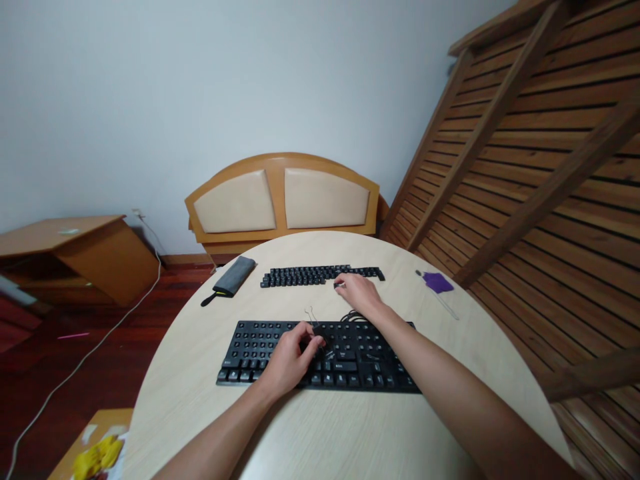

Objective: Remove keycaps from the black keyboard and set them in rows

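Note:
A black keyboard (pixel 235 347) lies across the round table, many of its key positions bare and caps sitting mostly along its lower rows. Over its middle, my left hand (pixel 293 357) is closed around a thin wire keycap puller (pixel 311 315), whose looped end sticks up past the fingers. Farther back, my right hand (pixel 361 292) pinches a black keycap (pixel 337 285) at the near edge of the loose keycaps (pixel 295 275), which are laid out in rows. My right forearm crosses above the keyboard's right part and hides some of it.
A grey pouch (pixel 236 277) with a black strap lies at the table's left. To the right are a purple cloth-like piece (pixel 438 282) and a thin wire tool (pixel 447 307). The keyboard's coiled cable (pixel 353 315) sits behind it. A wooden slatted frame (pixel 500 167) leans at right.

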A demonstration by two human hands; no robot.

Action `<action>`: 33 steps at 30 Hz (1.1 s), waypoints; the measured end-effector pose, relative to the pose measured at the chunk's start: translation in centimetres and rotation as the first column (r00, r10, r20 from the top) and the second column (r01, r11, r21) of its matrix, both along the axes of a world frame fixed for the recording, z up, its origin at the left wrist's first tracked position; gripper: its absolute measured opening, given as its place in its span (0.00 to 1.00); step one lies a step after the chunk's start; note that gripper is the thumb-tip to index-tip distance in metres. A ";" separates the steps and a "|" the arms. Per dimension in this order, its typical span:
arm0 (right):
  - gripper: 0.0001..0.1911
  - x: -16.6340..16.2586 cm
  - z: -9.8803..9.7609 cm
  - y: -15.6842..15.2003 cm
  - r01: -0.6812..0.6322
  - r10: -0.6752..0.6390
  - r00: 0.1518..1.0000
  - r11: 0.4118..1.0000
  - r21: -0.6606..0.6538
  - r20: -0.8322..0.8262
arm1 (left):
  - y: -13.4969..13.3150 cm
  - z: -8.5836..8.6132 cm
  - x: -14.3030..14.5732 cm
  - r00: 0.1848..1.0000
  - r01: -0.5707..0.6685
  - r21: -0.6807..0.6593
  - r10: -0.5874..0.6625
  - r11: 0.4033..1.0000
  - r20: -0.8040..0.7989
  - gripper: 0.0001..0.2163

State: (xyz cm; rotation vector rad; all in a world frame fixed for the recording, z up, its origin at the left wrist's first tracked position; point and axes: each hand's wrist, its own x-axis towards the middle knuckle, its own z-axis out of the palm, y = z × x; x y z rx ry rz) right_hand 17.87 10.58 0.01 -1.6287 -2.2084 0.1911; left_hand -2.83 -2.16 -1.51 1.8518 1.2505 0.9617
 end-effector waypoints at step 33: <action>0.14 -2.6 -2.7 2.7 0.057 -0.057 0.997 0.998 0.002 0.060 | 0.0 -0.2 0.0 1.000 -0.001 -0.004 0.000 1.000 -0.028 0.08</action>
